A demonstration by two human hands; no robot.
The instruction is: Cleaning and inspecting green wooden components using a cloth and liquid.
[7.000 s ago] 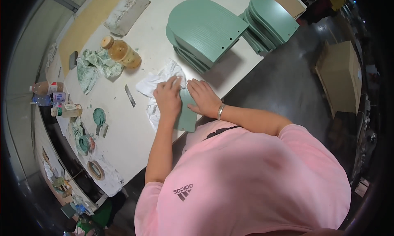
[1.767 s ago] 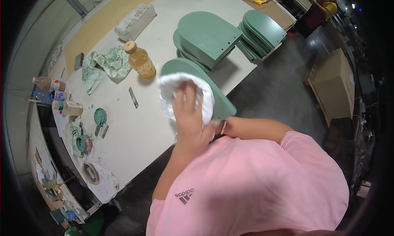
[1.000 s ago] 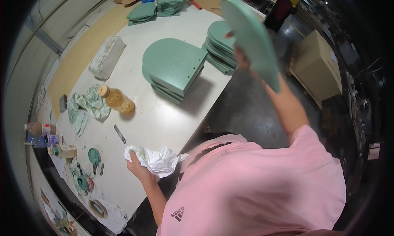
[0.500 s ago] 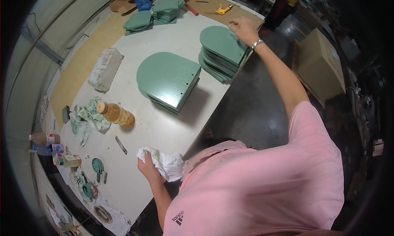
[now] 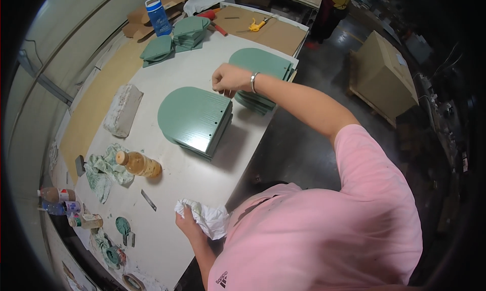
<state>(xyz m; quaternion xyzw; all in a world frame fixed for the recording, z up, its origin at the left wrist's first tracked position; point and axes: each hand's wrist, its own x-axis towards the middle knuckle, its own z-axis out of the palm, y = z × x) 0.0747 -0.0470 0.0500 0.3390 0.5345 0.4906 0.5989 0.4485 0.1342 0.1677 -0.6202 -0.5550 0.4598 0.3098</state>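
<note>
The left hand (image 5: 188, 221) is closest, at the near table edge, its fingers clamped around a crumpled white rag (image 5: 205, 217). The rag sits bunched in the fist, resting on the tabletop, parked while the other arm reaches out.

Left of it along the table (image 5: 167, 190) lies a small metal blade (image 5: 148, 200), and beyond that a plastic bottle (image 5: 139, 164) of amber liquid on its side, touching a green-stained cloth (image 5: 104, 169). More small bottles and green-smeared tools crowd the far-left edge, handy but out of the working space.

Mid-table sits a stack of green arch-shaped panels (image 5: 195, 119), flat and squared up, with holes showing along the straight edge that faces the person.

The right hand (image 5: 230, 78) stretches out over the gap between this stack and a second stack (image 5: 260, 68) just behind it. Its fingers are drawn together in a pinch; whether they hold anything I cannot tell. A bracelet shows at the wrist. The hand hovers near the corner of the nearer stack, beside the rear one.

To the left lies a whitish block (image 5: 123, 110). Farther back are folded green pieces (image 5: 174, 40), a blue bottle (image 5: 158, 15), cardboard and a yellow tool (image 5: 258, 24). Another person (image 5: 331, 2) stands at the far end.
</note>
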